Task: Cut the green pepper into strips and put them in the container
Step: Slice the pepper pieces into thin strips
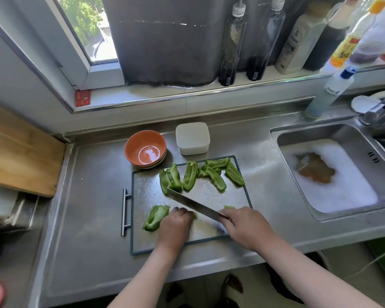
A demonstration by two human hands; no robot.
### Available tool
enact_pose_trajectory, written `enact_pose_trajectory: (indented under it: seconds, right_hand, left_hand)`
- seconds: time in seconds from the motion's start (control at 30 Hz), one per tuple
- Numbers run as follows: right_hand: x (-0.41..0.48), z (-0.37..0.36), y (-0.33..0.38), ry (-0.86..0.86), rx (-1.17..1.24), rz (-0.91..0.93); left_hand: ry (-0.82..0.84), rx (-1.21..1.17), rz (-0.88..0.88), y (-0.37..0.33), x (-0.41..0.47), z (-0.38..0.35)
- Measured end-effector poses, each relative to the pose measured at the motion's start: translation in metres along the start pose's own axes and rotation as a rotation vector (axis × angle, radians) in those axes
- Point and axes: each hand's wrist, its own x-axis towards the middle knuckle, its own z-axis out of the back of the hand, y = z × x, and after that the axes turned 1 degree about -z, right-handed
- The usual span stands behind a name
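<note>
The orange bowl (145, 150) has no pepper in it. On the board (142, 192), the left hand (175, 225) curls down on a pepper piece (155, 217). Big pieces (216, 182) wait behind, uncut. The right hand (246, 227) grips the knife (191, 204). Most cutting looks left to do.

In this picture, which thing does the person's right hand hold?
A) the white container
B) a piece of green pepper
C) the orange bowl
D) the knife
D: the right hand grips the handle of the knife, whose blade lies over the cutting board, while the left hand holds down a pepper piece.
</note>
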Motion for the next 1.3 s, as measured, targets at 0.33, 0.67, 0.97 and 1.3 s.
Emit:
enact_pose_trajectory:
  seconds: [0.33,0.67,0.97,1.3]
  right_hand:
    - [-0.009,-0.006,-0.010,0.017,-0.103,0.034]
    - [-0.001,-0.013,-0.008,0.058,-0.070,0.001]
    - [-0.007,0.000,-0.020,0.083,-0.019,-0.099]
    - [-0.001,0.054,-0.046,-0.076,0.134,-0.207]
  left_hand:
    - [0.091,0.044,0.029,-0.010,0.008,0.001]
    - [0.082,-0.048,0.041,-0.009,0.008,-0.004]
    - [0.034,-0.138,0.078,-0.008,-0.005,-0.001]
    - [0.130,-0.349,0.478,-0.025,0.053,0.014]
